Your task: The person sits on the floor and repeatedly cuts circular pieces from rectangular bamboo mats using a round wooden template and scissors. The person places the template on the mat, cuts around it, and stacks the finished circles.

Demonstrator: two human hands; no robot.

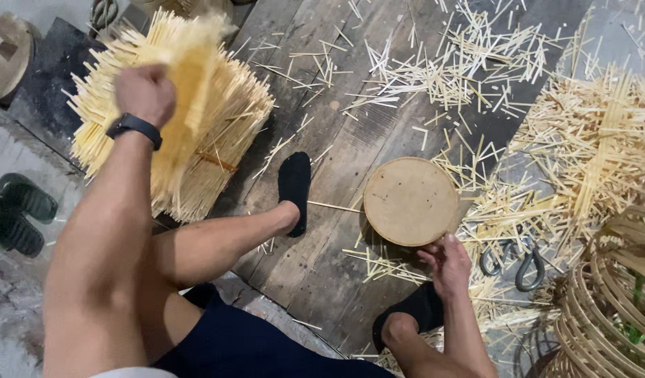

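left hand (146,92): raised over stick pile (224,133), fingers closed on a fistful of thin pale sticks (189,77); bunch blurred, fanning up and down from fist
wrist: black band (133,126) on left forearm
right hand (448,262): low at right, fingertips curled on near rim of disc (410,201), gripping its edge
disc: round, tan, flat top facing up, sitting on plank floor (322,266) between both feet, just right of centre
stick pile: big stacked bundle upper left, resting on dark board, just beside left knee
feet: black socks; left one (294,189) on planks left of disc, right one (413,311) below right hand
scatter: loose sticks (462,63) across planks above disc, denser heap at right edge
shears (511,262): dark handles on floor right of right hand, near but apart
hoops (609,301): stacked bent rings, lower right corner
sandals (18,213): dark pair, far left on grey ground, well apart from hands
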